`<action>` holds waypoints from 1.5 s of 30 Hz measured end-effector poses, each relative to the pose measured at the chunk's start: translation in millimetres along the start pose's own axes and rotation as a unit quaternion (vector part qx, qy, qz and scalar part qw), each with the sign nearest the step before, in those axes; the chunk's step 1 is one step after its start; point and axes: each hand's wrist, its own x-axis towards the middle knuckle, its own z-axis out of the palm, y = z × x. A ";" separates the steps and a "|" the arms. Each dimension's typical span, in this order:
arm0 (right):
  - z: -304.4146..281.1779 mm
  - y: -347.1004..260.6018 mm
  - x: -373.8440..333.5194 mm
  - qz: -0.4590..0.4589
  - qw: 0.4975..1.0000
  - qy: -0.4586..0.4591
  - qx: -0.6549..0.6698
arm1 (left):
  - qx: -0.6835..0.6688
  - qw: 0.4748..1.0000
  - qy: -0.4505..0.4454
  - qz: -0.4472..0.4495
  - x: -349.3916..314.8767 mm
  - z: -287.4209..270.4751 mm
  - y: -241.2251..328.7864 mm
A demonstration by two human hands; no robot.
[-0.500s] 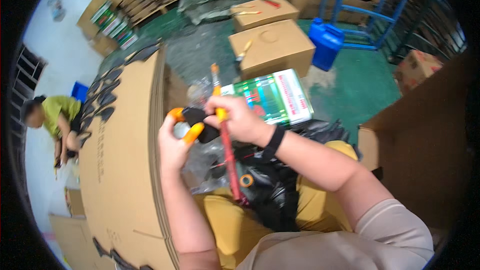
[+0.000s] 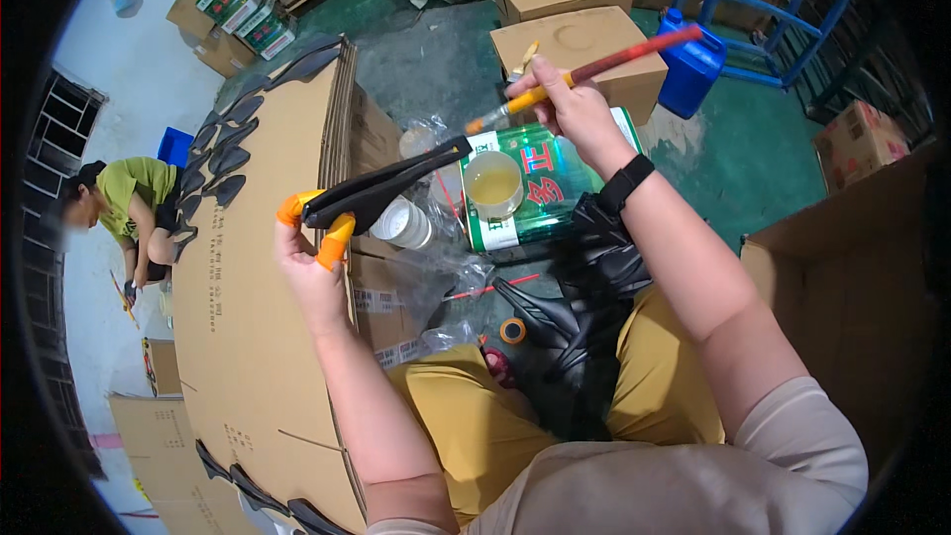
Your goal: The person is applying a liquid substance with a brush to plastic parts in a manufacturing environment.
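My left hand, with orange covers on its thumb and a finger, grips one end of a long, flat, black curved piece. The piece's narrow end points up and to the right. In my right hand is a paintbrush with a red and orange handle, bristles pointing left, close to that narrow end; contact I cannot tell. Just below the bristles, a clear cup of yellowish liquid stands on a green and white tin. A white tub sits beside the piece.
Stacked cardboard at my left bears several black pieces. A person works beyond it with a brush. More black pieces and an orange tape roll lie by my knees. Ahead stand cartons and a blue jerrycan.
My right hand has moved up and right, away from my left. The brush has swung from upright to slanting, bristles now left. The black piece now extends rightward, and the cup has come into sight.
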 end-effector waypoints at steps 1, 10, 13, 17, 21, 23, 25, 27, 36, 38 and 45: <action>-1.0 7.5 5.6 -0.006 0.999 -0.011 -0.029 | 0.023 0.999 -0.004 0.027 1.5 -2.7 -2.8; 22.2 69.8 19.9 -0.090 0.946 -0.109 -0.293 | 0.075 0.995 -0.032 0.060 14.9 -2.1 -33.0; 23.0 80.3 20.1 -0.078 0.939 -0.130 -0.308 | 0.105 0.990 -0.058 0.071 17.9 4.9 -42.1; 24.7 73.7 25.1 -0.087 0.940 -0.137 -0.300 | 0.113 0.988 -0.076 0.069 20.9 9.2 -48.2; 22.5 81.6 22.0 -0.050 0.936 -0.143 -0.318 | 0.120 0.987 -0.083 0.072 23.1 16.8 -50.6; 19.4 77.9 23.2 -0.064 0.945 -0.136 -0.291 | 0.122 0.986 -0.090 0.070 25.7 20.6 -54.1; 17.9 64.4 22.2 -0.075 0.947 -0.133 -0.284 | 0.122 0.986 -0.089 0.071 26.9 22.1 -58.3; 9.7 66.5 22.6 -0.075 0.951 -0.118 -0.277 | 0.117 0.986 -0.091 0.074 28.2 26.4 -59.5; -22.6 -14.8 23.3 -0.029 0.996 -0.059 0.062 | 0.186 0.970 -0.101 0.121 33.7 57.7 -55.2; -20.8 -19.8 22.1 -0.057 0.986 -0.078 0.136 | 0.203 0.964 -0.101 0.142 33.4 63.4 -59.0; -9.5 -30.6 8.8 -0.076 0.984 -0.115 0.115 | 0.251 0.945 -0.116 0.173 33.9 76.2 -52.3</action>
